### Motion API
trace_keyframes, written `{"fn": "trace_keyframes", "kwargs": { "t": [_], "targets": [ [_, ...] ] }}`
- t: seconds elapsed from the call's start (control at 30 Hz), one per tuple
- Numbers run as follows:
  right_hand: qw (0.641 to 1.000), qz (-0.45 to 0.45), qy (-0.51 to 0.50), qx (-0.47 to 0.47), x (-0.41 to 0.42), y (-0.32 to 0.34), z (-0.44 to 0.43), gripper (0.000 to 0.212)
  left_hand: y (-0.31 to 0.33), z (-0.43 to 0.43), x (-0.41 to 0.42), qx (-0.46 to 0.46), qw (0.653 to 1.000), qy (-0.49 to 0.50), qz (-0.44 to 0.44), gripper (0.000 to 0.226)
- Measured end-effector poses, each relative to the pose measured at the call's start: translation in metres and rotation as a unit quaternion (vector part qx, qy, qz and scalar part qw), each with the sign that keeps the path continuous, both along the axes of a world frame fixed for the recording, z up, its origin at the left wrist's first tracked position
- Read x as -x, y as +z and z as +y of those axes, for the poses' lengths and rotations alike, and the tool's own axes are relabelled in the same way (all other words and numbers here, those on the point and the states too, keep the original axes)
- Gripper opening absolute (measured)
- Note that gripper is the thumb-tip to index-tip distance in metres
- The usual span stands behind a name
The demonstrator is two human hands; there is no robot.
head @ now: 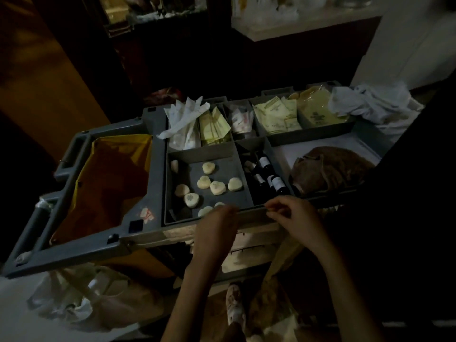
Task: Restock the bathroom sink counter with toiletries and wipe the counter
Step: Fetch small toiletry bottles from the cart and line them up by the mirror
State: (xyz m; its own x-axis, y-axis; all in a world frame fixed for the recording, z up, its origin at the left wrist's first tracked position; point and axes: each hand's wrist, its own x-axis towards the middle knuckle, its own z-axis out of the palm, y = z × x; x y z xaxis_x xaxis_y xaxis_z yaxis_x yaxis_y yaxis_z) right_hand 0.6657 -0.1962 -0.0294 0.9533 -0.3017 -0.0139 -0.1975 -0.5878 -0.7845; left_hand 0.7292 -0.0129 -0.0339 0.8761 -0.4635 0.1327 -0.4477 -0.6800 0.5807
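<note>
Soaps (217, 188), heart-shaped and loose, lie in the near-left compartment of the cart's (74, 253) tray (158, 169), sorted apart, I judge, for quick picking. The left hand (217, 225) dips over the near edge onto them, fingers curled; whether its grip has one I cannot tell. Dark bottles (269, 176) lie in the next compartment. The right hand (291, 214) pinches its fingertips at the near rim, on what I cannot tell. Sachets (274, 117) fill the far row.
</note>
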Motion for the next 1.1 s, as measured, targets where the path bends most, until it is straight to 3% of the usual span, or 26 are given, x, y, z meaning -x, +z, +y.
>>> {"fn": "trace_keyframes", "kwargs": {
  "t": [0.27,0.5,0.6,0.77,1.1],
  "targets": [
    [0.999,-0.014,-0.036,0.037,-0.082,0.012,-0.038,0.018,-0.002,-0.043,-0.097,0.03,0.999,-0.021,-0.007,0.026],
    [0.984,0.128,0.041,0.118,-0.144,-0.013,-0.033,0.036,-0.016,-0.063,-0.152,0.059,0.997,-0.053,0.001,0.029],
    [0.974,0.156,0.071,0.145,-0.159,-0.024,-0.03,0.021,-0.027,-0.063,-0.163,0.074,0.995,-0.069,-0.002,0.031],
    [0.944,0.233,0.106,0.209,-0.178,-0.031,-0.024,0.062,-0.045,-0.061,-0.174,0.103,0.99,-0.091,-0.03,0.03],
    [0.987,0.137,0.039,0.073,-0.166,-0.047,-0.041,0.054,-0.046,-0.065,-0.169,0.163,0.98,-0.113,-0.016,0.035]
  ]
}}
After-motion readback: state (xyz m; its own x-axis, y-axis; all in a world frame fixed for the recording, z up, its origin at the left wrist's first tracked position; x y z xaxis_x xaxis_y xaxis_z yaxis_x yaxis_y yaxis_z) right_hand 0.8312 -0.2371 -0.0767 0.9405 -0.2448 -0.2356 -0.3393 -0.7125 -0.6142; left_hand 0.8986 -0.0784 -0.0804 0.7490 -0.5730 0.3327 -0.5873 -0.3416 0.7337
